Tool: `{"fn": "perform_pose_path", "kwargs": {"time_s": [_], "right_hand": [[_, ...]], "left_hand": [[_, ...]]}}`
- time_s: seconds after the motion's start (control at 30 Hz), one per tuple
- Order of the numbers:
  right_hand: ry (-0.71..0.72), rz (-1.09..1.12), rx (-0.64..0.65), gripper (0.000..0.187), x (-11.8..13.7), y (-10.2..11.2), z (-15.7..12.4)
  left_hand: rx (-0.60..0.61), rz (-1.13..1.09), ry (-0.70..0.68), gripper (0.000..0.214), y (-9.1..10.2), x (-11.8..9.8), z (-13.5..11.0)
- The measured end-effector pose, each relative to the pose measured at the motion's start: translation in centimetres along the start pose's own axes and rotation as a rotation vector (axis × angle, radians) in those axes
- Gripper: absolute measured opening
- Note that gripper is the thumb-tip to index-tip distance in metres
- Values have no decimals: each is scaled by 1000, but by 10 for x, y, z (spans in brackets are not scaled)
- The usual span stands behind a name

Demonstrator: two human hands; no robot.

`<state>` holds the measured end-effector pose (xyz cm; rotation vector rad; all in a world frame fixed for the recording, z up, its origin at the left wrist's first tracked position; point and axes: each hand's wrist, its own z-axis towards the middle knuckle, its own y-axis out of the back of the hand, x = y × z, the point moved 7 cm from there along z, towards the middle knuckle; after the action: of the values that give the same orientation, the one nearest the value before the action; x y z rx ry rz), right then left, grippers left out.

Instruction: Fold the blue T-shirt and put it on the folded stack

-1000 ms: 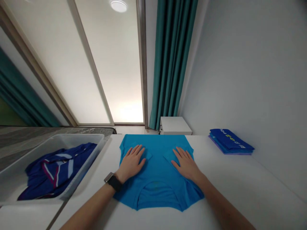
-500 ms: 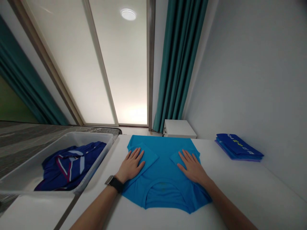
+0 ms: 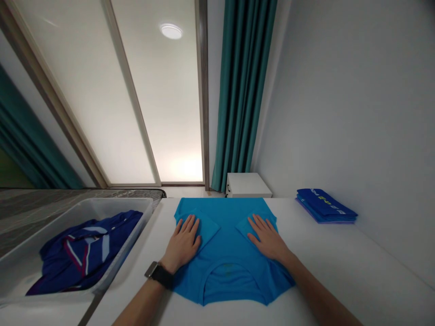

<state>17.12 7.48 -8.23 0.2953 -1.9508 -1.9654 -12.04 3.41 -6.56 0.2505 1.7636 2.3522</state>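
Observation:
A bright blue T-shirt (image 3: 227,244) lies spread on the white table (image 3: 326,271), its neckline towards me and both sleeves folded inward. My left hand (image 3: 183,242) rests flat on the folded left sleeve, fingers stretched out; a dark watch (image 3: 158,274) is on that wrist. On the other sleeve lies my right hand (image 3: 267,237), also flat with its fingers slightly spread. Neither hand grips the cloth.
At the left stands a translucent plastic bin (image 3: 136,231) holding a crumpled navy garment (image 3: 91,251). Folded blue clothes (image 3: 324,206) are stacked at the table's right, near the wall. A white cabinet (image 3: 248,184) stands beyond the far edge.
The view has shifted slightly, so the surroundings appear a little further left and mostly lower. Both hands stay flat on the T-shirt's sleeves.

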Motion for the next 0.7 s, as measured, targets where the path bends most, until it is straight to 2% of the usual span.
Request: {"fn": "perform_pose_path", "kwargs": {"time_s": [0.1, 0.27, 0.5, 0.7], "right_hand": [[2, 11, 1, 71, 0, -1, 0], [4, 18, -4, 73, -1, -1, 0], [11, 7, -23, 72, 2, 0, 1], [15, 6, -8, 71, 18, 2, 9]], "left_hand": [[-20, -35, -7, 59, 2, -13, 2], [56, -70, -3, 63, -2, -19, 2], [51, -91, -4, 64, 0, -14, 0], [43, -75, 13, 63, 1, 3, -6]]}}
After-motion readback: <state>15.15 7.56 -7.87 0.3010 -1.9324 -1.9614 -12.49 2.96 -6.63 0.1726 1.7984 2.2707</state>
